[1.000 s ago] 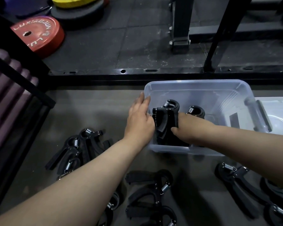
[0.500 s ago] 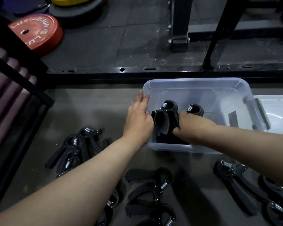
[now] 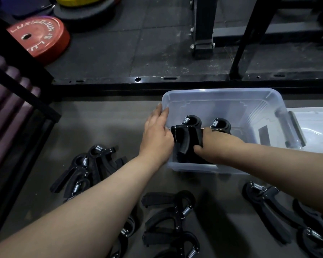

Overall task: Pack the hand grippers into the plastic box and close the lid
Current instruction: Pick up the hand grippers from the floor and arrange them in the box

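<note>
Packing is under way, at an early stage by my reading. The plastic box [image 3: 222, 92] is standing open on the floor [image 3: 110, 127]. The left hand [image 3: 157, 135] is lying along its left wall, fingers [image 3: 161, 113] straight and relaxed, reaching toward the far corner of the rim. It is steadying the box and gripping nothing. The right hand [image 3: 219, 144] is reaching down inside, just right of those fingers, its thumb [image 3: 197, 149] curling onto the handles of an upright gripper [image 3: 185, 138]. The other right fingers are hiding behind the hand, so I cannot tell how they are wrapping. That gripper is sitting between the two hands at the near-left of the box. A second gripper [image 3: 220, 123] is standing just beyond the right knuckles, also inside. More black handles are showing beneath them, count unclear. Most of the job is waiting — loose ones are lying outside the box: a left pile [image 3: 86, 170] back beyond the left wrist, a middle group [image 3: 172, 216] between the forearms, a right group [image 3: 268, 202] under the right forearm. The lid [image 3: 317, 131] is lying off, beside the box and past the right hand — closing is not yet begun.
</note>
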Available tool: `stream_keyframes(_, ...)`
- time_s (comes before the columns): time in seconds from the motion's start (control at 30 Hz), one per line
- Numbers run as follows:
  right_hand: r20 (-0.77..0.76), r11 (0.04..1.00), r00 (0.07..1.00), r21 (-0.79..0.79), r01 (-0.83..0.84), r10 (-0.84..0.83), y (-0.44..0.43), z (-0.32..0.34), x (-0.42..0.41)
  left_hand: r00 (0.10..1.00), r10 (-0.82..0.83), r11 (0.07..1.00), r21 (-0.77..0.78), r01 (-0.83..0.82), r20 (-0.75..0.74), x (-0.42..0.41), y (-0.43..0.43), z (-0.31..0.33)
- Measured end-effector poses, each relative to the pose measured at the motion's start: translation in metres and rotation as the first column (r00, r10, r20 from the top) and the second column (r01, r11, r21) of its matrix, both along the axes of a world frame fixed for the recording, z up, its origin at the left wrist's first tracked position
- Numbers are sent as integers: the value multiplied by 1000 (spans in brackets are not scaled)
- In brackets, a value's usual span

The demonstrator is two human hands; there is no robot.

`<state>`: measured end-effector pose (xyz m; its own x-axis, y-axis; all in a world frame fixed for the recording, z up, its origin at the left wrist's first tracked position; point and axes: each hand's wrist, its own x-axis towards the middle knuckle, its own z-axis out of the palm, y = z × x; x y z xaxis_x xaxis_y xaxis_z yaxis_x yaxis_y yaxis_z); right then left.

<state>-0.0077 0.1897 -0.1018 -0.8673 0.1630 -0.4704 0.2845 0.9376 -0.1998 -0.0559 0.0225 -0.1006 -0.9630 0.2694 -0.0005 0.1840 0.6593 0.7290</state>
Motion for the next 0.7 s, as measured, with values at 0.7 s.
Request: stream_keyframes(0.7,-418,934,908,-339,-116,-39,-102,13,-53,979,20,1000,-22,-16,204,9,-55,-44)
